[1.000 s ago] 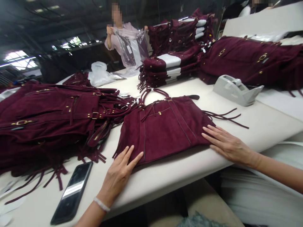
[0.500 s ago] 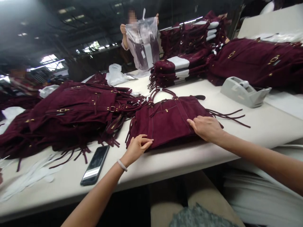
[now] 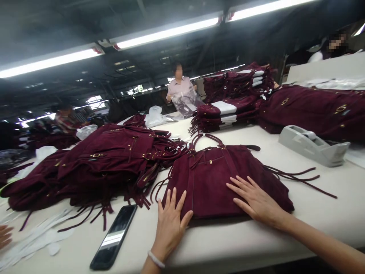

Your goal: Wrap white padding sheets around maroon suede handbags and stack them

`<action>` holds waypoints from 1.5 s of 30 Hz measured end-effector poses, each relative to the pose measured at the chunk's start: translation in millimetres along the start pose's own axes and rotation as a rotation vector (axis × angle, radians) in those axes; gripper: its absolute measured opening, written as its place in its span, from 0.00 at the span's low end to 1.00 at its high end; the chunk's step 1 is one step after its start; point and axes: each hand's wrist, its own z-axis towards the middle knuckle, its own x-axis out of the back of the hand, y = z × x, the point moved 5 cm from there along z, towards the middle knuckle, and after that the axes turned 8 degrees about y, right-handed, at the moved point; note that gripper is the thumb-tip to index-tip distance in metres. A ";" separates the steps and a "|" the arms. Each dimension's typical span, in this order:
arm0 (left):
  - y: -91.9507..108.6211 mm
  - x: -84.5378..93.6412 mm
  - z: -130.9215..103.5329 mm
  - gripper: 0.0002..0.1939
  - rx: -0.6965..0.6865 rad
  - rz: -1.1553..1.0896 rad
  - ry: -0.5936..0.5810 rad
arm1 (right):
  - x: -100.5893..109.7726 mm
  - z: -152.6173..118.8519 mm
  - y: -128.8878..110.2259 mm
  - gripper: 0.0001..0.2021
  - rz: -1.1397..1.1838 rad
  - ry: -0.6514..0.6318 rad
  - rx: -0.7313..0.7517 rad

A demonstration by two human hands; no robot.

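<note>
A burgundy handbag (image 3: pixel 211 186) lies flat on the white table in front of me, its looped handles pointing away and thin fringe cords trailing off both sides. My left hand (image 3: pixel 172 217) rests with fingers spread on the bag's lower left corner. On its lower right part lies my right hand (image 3: pixel 256 199), flat, fingers apart. Neither hand grips anything. To the left of my left hand is a black smartphone (image 3: pixel 114 236) on the table.
A heap of burgundy bags (image 3: pixel 105 163) covers the left side. Beyond are stacked bags with white bands (image 3: pixel 224 107) and a larger pile (image 3: pixel 313 110). A grey tape dispenser (image 3: pixel 313 146) stands at right. Across the table a person (image 3: pixel 181 87) handles a clear plastic bag (image 3: pixel 186 102).
Both hands have let go of the bag's edges and now lie flat on it with fingers spread. My view has tilted up. The person opposite has lowered the plastic bag.
</note>
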 end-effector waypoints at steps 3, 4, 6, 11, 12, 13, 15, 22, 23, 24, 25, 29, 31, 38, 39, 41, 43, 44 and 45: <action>-2.4 -1.5 -0.9 0.30 0.020 -0.022 -0.037 | -1.8 -6.1 7.5 0.29 -0.071 0.097 -0.122; -3.7 -1.2 -2.7 0.30 0.036 -0.031 -0.038 | -2.6 -8.8 11.0 0.30 -0.110 0.148 -0.174; -5.7 -0.8 -9.6 0.31 0.073 -0.052 -0.030 | -3.7 -14.9 17.4 0.32 -0.194 0.258 -0.278; -0.7 -3.6 -39.6 0.34 0.127 -0.077 -0.007 | -1.6 -25.2 22.9 0.35 -0.309 0.382 -0.429; 2.0 -3.0 -45.6 0.34 0.128 -0.068 0.003 | 0.0 -26.0 23.1 0.35 -0.317 0.381 -0.437; 5.1 -1.3 -50.8 0.34 0.127 -0.052 0.014 | 1.7 -26.7 23.2 0.36 -0.323 0.373 -0.437; 13.1 6.3 -57.0 0.32 0.118 0.007 0.030 | 3.8 -27.5 23.7 0.37 -0.326 0.337 -0.417; 41.6 57.9 12.1 0.23 0.100 0.234 -0.226 | -10.0 -26.9 43.5 0.39 -0.315 0.203 -0.396; 43.4 62.4 31.7 0.24 0.095 0.227 -0.264 | -11.2 -24.9 46.2 0.37 -0.303 0.198 -0.374; 44.7 65.2 51.4 0.24 0.084 0.219 -0.278 | -10.9 -22.2 48.0 0.36 -0.291 0.195 -0.343; 45.7 65.6 69.8 0.24 0.067 0.204 -0.272 | -8.9 -19.2 49.1 0.34 -0.286 0.187 -0.311; 54.9 43.8 108.6 0.22 -0.169 -0.002 -0.094 | 8.7 -11.3 51.5 0.34 -0.342 0.115 -0.317; 57.5 22.4 101.2 0.24 -0.315 -0.157 -0.047 | 17.5 -13.3 50.1 0.35 -0.372 0.118 -0.359; 43.1 -28.0 69.0 0.32 -0.314 -0.378 -0.254 | 21.0 -23.3 43.3 0.31 -0.332 0.277 -0.379; 43.6 -28.3 70.5 0.32 -0.308 -0.387 -0.267 | 20.4 -21.0 45.7 0.31 -0.325 0.283 -0.388; 45.3 -25.8 73.6 0.31 -0.277 -0.398 -0.275 | 19.3 -15.0 50.7 0.31 -0.310 0.272 -0.389; 47.5 -20.4 71.6 0.30 -0.234 -0.403 -0.280 | 18.3 -12.9 53.9 0.31 -0.300 0.258 -0.368; 49.0 -17.0 67.7 0.31 -0.214 -0.405 -0.288 | 17.5 -15.4 54.8 0.31 -0.299 0.254 -0.354; 50.8 -13.4 62.1 0.32 -0.197 -0.409 -0.299 | 16.2 -20.7 55.3 0.30 -0.301 0.256 -0.338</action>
